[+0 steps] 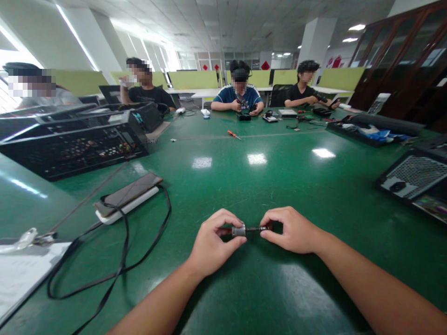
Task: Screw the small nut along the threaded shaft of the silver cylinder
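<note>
A small grey metal cylinder (239,231) is pinched between the thumb and fingers of my left hand (217,242), near the front middle of the green table (223,186). From its right side a thin dark shaft (253,229) runs level toward my right hand (289,230). There, my right thumb and fingertips close on a small dark metal piece (263,228) at the shaft's far end. Both hands are just above the tabletop, a short gap apart, joined only by the shaft.
A power strip (129,204) with a black cable and a clipboard (31,274) lie left. Computer cases stand left (77,139) and right (419,181). A red screwdriver (233,134) lies farther back. Several people sit across the table.
</note>
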Tool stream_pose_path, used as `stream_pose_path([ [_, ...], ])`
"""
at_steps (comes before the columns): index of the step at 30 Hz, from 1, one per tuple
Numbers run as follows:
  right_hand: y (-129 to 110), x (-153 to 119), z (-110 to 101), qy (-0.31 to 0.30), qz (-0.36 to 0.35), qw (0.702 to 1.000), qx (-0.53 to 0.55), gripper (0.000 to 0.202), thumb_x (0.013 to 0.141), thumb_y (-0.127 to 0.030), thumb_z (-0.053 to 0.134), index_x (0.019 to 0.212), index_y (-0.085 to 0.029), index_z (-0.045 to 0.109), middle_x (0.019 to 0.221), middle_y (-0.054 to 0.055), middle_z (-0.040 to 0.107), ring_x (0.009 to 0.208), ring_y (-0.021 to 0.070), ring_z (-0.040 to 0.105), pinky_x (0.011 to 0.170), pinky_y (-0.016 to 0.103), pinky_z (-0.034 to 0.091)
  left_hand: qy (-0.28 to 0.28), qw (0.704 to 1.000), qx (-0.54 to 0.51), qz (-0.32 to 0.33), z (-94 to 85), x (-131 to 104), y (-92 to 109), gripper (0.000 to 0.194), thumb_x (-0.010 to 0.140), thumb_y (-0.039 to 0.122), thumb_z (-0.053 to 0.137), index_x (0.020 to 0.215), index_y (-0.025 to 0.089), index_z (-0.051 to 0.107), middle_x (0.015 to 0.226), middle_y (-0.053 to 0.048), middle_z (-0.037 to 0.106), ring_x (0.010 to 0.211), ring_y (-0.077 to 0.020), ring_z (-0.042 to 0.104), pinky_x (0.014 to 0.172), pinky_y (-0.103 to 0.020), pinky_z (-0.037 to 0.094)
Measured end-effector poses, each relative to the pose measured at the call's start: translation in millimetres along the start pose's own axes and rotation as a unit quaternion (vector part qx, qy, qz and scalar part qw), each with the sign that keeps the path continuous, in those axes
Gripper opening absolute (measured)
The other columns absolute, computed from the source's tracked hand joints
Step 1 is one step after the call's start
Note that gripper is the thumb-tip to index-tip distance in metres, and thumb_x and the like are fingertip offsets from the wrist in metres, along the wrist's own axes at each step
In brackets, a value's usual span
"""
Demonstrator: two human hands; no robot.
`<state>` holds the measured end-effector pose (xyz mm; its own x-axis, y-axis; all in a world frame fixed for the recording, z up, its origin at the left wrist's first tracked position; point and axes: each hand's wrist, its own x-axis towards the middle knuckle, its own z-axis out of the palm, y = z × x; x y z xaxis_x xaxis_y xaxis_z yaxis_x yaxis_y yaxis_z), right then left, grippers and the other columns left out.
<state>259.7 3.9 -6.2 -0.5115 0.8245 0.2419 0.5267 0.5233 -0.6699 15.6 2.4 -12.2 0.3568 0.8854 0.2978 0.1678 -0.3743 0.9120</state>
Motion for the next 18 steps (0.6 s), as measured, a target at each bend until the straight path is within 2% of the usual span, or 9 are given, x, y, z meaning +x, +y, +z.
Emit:
stream_pose_path([
  [18, 3.6, 1.0, -1.6, -0.001, -0.001, 1.000, -0.002, 0.010, 0.088, -0.028, 0.068, 0.090, -0.019, 0.071, 0.083, 0.002, 0.073, 0.077, 0.0159, 0.068, 0.075, 0.029, 0.048, 0.008, 1.000, 0.007, -0.003, -1.6, 1.3, 2.3, 0.015, 0.075, 0.014, 0.078, 0.087, 0.018, 0.069, 0.097, -0.007, 0.064, 0.091, -0.0200, 0.067, 0.074, -0.030, 0.062],
])
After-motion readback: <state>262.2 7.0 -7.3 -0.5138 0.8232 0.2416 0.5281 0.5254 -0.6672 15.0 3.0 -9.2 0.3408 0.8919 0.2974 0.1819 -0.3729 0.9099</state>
